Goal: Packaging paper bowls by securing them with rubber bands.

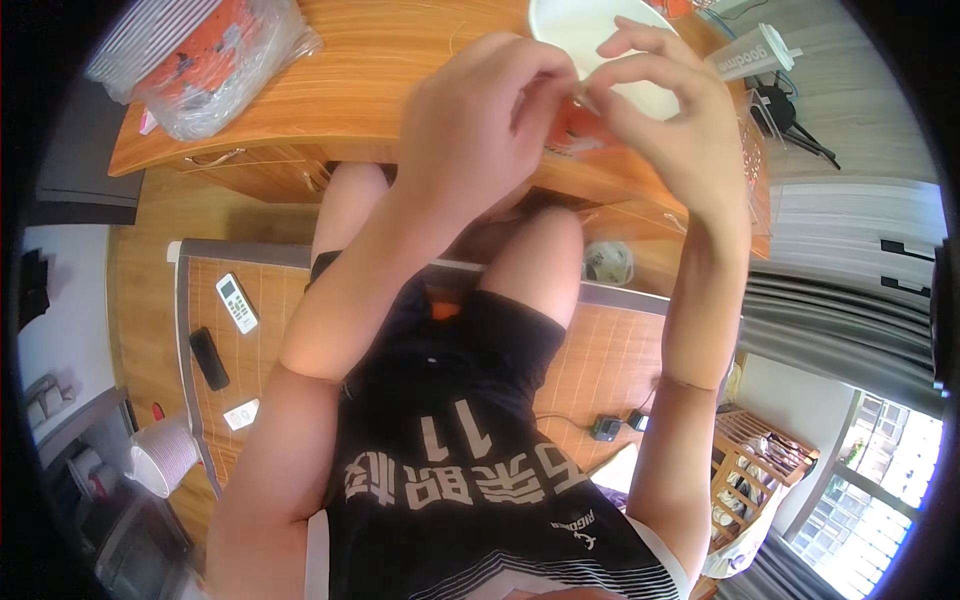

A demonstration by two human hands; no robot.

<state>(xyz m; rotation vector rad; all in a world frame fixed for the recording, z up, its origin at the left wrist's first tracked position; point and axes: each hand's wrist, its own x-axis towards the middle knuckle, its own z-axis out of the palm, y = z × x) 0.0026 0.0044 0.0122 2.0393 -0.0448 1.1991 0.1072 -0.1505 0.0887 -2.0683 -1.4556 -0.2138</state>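
Above the desk, my left hand [475, 130] is closed, its thumb and fingers pinched together. My right hand [685, 135] meets it, thumb and forefinger pressed together while the other fingers curve up. Where the fingertips come together, whatever they pinch is too small to make out. Right behind and below them stands a tub [555, 22], white inside and orange outside, partly covered by both hands. Whether the fingers touch its rim cannot be told.
A plastic-wrapped stack of orange-and-white tubs [205, 70] sits on the wooden desk [380, 50] at left. At far right are a white cup [750, 52] and a small black tripod [785, 115]. A remote [237, 302] and a black phone [209, 358] lie beside my legs.
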